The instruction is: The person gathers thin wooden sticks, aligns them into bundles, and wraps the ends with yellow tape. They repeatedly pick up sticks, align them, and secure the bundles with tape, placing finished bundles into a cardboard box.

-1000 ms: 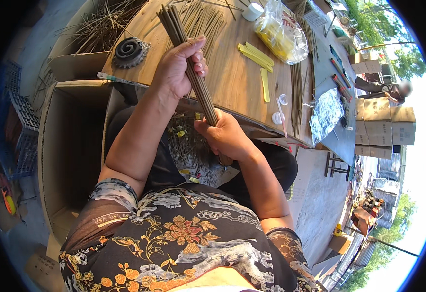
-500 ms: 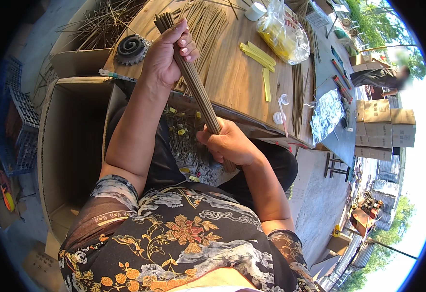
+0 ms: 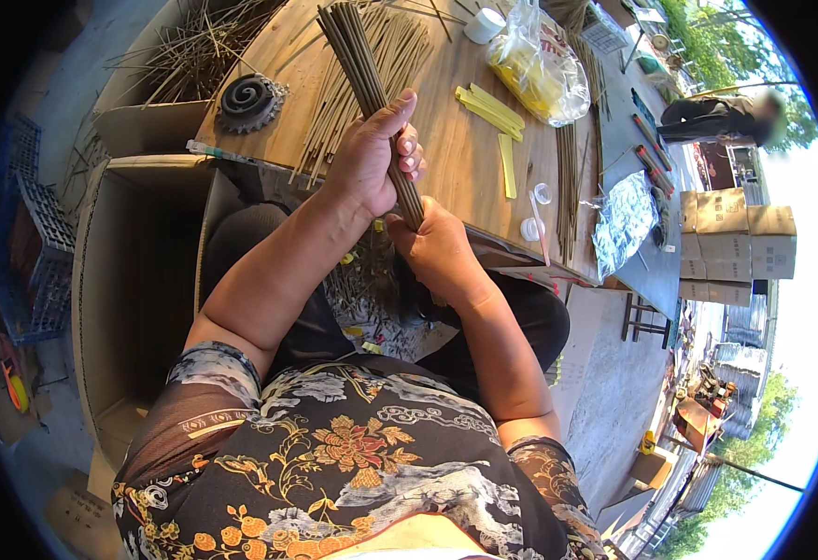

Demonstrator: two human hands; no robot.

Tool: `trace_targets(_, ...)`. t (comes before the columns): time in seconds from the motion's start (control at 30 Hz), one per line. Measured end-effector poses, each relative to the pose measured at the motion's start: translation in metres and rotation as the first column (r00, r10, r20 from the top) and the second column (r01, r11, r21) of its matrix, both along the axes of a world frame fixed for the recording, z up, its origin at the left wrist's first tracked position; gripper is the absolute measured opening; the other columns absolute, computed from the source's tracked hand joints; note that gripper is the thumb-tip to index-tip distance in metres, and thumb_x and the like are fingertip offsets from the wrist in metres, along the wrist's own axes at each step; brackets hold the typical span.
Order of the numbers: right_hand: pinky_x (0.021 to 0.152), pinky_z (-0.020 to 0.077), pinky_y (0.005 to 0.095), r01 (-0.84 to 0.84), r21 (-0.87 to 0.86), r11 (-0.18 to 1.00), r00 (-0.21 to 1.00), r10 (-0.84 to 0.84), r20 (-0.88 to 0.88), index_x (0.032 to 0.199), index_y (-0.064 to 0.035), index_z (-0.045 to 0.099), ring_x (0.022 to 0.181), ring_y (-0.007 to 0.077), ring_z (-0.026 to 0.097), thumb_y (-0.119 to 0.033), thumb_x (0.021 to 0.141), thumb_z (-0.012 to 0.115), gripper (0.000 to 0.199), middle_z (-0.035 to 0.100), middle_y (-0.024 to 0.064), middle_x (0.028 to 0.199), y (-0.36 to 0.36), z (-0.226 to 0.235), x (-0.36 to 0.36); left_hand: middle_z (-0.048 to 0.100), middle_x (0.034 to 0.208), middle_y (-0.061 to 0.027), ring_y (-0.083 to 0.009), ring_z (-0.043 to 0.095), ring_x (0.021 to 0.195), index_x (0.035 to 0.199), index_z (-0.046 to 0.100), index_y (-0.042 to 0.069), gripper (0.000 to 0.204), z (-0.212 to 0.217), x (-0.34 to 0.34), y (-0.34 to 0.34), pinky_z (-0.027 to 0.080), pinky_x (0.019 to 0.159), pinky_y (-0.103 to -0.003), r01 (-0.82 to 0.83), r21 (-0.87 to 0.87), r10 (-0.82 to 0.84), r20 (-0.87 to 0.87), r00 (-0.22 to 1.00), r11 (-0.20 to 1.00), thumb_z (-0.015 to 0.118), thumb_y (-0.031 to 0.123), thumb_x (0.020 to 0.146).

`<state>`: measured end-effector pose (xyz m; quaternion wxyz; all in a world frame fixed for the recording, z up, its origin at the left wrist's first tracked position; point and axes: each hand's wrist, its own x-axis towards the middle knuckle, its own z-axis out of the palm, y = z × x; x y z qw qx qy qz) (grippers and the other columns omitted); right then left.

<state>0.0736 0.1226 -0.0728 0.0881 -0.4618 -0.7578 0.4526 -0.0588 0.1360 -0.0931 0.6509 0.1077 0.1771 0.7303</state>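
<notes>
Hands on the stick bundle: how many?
2: the left hand wraps the stick bundle partway along; the right hand grips it nearer the person's body. No others appear hidden.

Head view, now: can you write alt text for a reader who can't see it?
A person's left hand and right hand grip a bundle of brown sticks, the left higher in the picture. Beyond, a wooden table bears loose sticks, yellow strips and a clear bag; an open box stands at left.
</notes>
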Motion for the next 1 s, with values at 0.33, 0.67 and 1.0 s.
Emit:
trace_targets(0.33, 0.067, 0.0436, 0.0337, 0.019, -0.125, 0.992, 0.998, -0.026, -0.051, 0.087, 0.0030, 0.050, 0.072, 0.0241, 0.057, -0.018, 0.080, 0.056, 0.023, 0.058, 0.0195, 0.073, -0.003, 0.007, -0.004, 0.040, 0.052, 0.0033, -0.0071, 0.040, 0.042, 0.071, 0.042, 0.014, 0.033, 0.004, -0.011, 0.004, 0.035, 0.042, -0.021, 0.000, 0.032, 0.001, -0.033, 0.999, 0.999, 0.054, 0.042, 0.084)
trace_targets(0.67, 0.034, 0.0314, 0.0225, -0.005, -0.213, 0.977, 0.984, -0.033, -0.177, 0.079, -0.0044, 0.045, 0.038, 0.0063, 0.039, -0.015, 0.083, 0.054, 0.015, 0.043, -0.0020, 0.055, -0.002, 0.006, -0.002, 0.048, 0.054, -0.0006, -0.0097, 0.044, 0.044, 0.063, 0.044, 0.014, 0.039, 0.005, -0.001, 0.000, 0.037, 0.043, -0.023, 0.072, -0.012, -0.073, -0.034, 0.997, 0.997, 0.054, 0.046, 0.082)
trace_targets(1.0, 0.040, 0.0357, 0.0236, 0.009, -0.307, 0.952, 0.994, -0.041, -0.097, 0.081, -0.0038, 0.046, 0.043, 0.0078, 0.044, -0.021, 0.080, 0.057, 0.020, 0.047, 0.0001, 0.056, -0.002, 0.011, -0.004, 0.048, 0.054, -0.0012, -0.0099, 0.045, 0.044, 0.063, 0.043, 0.014, 0.043, 0.005, -0.010, 0.002, 0.038, 0.043, -0.023, 0.011, 0.007, -0.010, -0.063, 0.998, 1.000, 0.051, 0.052, 0.081)
